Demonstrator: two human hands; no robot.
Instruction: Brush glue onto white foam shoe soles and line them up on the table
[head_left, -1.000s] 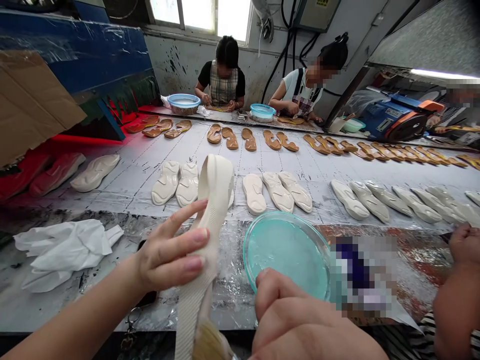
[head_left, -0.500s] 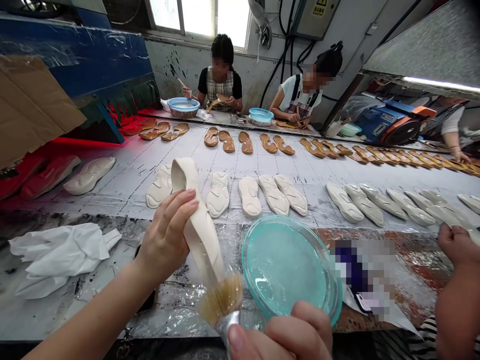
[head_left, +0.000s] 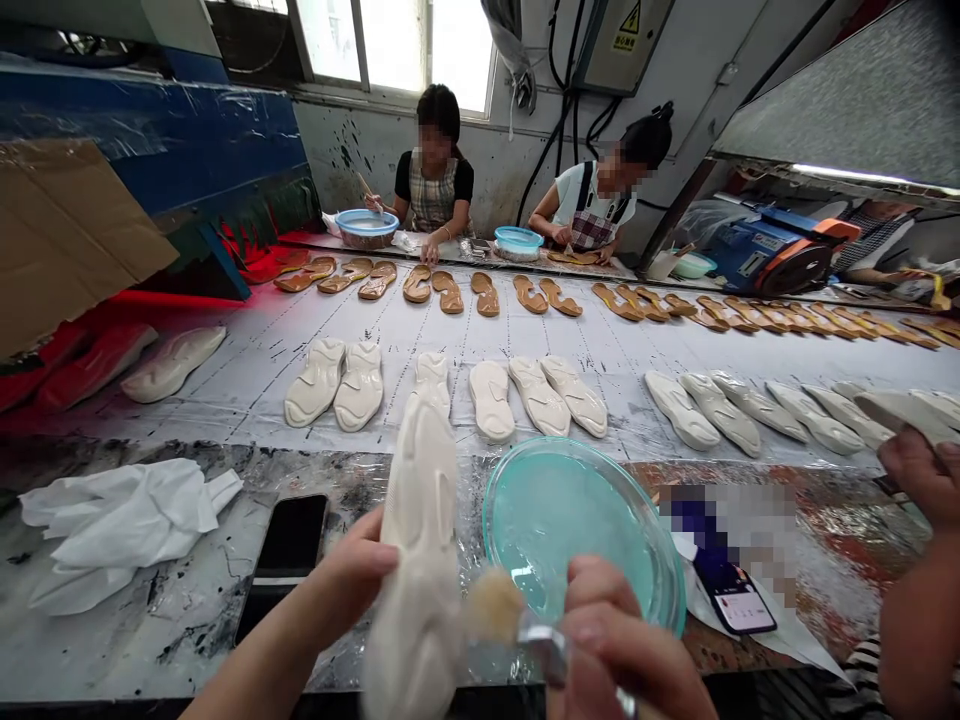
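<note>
My left hand (head_left: 358,568) is closed around the edge of a white shoe sole (head_left: 421,530), which stands nearly upright with its moulded, glossy face towards me. Its lower end is blurred. A brush (head_left: 534,638) is gripped in my right hand (head_left: 626,650), the blurred bristles beside the sole's right edge; I cannot tell whether they touch it. Behind the brush, a round teal bowl (head_left: 491,490) holds a cloudy liquid. Beyond lie several white soles (head_left: 491,400) on the pale belt, one partly hidden by the held sole.
A dark phone (head_left: 289,545) and crumpled white cloth (head_left: 142,520) lie at left. Another phone (head_left: 742,605) rests right of the bowl. A co-worker's hand (head_left: 926,475) holds a sole at far right. Two people sit across the belt, behind brown insoles (head_left: 484,293).
My left hand has turned the sole face-on and brought it lower and nearer. My right hand with the brush has shifted right. The left phone is now uncovered.
</note>
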